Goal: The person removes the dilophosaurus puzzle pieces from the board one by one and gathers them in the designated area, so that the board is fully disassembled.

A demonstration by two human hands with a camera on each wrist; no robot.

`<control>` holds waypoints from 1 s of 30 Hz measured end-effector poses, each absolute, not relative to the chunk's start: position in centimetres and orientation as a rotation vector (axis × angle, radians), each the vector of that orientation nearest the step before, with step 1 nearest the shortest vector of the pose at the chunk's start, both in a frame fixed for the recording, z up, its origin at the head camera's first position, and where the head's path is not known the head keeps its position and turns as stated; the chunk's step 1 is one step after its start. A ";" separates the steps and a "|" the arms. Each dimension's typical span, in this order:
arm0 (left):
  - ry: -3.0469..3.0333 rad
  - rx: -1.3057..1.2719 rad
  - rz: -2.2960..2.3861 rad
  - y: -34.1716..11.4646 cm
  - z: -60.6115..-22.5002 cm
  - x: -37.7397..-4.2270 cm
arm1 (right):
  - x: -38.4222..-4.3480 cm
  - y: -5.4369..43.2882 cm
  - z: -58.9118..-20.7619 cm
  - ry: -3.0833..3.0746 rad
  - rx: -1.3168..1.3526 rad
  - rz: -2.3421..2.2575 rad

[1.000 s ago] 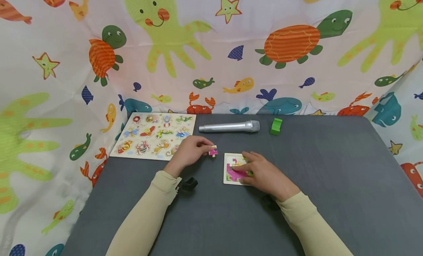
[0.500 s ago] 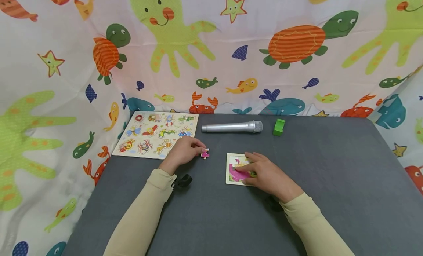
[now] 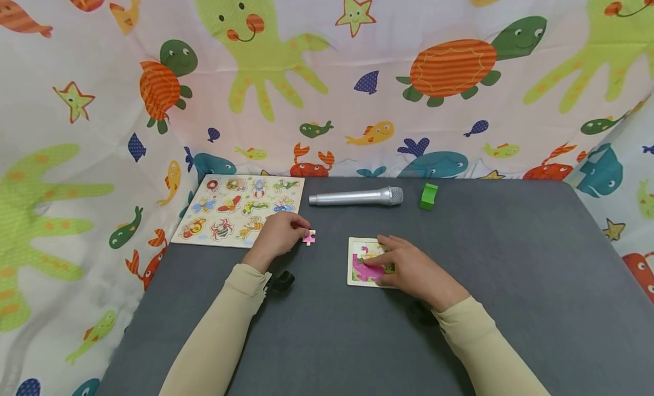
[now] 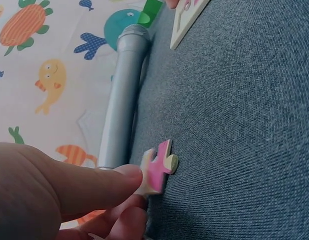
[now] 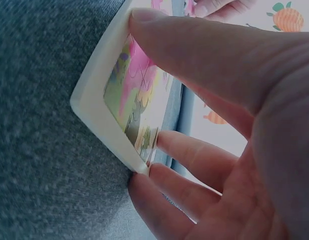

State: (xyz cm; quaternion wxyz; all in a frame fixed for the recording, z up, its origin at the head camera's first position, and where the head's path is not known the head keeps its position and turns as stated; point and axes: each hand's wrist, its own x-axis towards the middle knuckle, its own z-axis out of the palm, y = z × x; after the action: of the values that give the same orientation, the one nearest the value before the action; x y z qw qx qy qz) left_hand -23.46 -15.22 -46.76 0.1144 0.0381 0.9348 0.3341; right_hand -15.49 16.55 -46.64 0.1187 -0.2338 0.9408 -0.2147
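Observation:
Between thumb and fingers, my left hand [image 3: 277, 237] pinches a small pink jigsaw piece [image 3: 309, 237] just above the table, to the left of a small framed jigsaw puzzle. The left wrist view shows the jigsaw piece [image 4: 157, 172] with its knob pointing away from the fingers. My right hand [image 3: 416, 271] holds the framed jigsaw puzzle [image 3: 350, 265] from its right side and covers part of the picture. In the right wrist view, the thumb lies on one edge of the pale frame [image 5: 89, 112] and fingertips touch another edge. Dark gaps show among the pink pieces.
A board of insect pictures [image 3: 232, 206] lies at the back left, close to my left hand. Behind the jigsaw are a silver microphone [image 3: 355, 198] and a green block [image 3: 428, 196]. A sea-animal curtain [image 3: 327, 101] borders the grey table [image 3: 327, 339].
My left hand has moved left with the jigsaw piece, away from the frame, and the piece has turned a little. My right hand stays on the framed jigsaw puzzle.

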 end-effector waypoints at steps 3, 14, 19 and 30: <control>2.747 0.116 0.978 -15.1 -46.9 -23.6 | -15.6 16.7 -46.6 2.751 -0.692 -0.625; 2.831 0.335 0.967 -11.2 -46.2 -21.8 | -15.1 17.6 -46.8 2.741 -0.608 -0.719; 2.758 0.559 0.923 -7.1 -46.3 -21.2 | -15.3 17.8 -47.1 2.752 -0.632 -0.770; 2.764 0.550 0.839 -3.6 -46.4 -21.1 | -15.6 18.5 -47.0 2.758 -0.709 -0.803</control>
State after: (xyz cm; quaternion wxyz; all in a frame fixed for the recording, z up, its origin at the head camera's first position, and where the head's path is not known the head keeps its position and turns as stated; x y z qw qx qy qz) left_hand -21.10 -3.61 -46.35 0.1006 0.1861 0.9352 0.2840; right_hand -15.59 18.50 -47.04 0.0913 -0.2387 0.9282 -0.2704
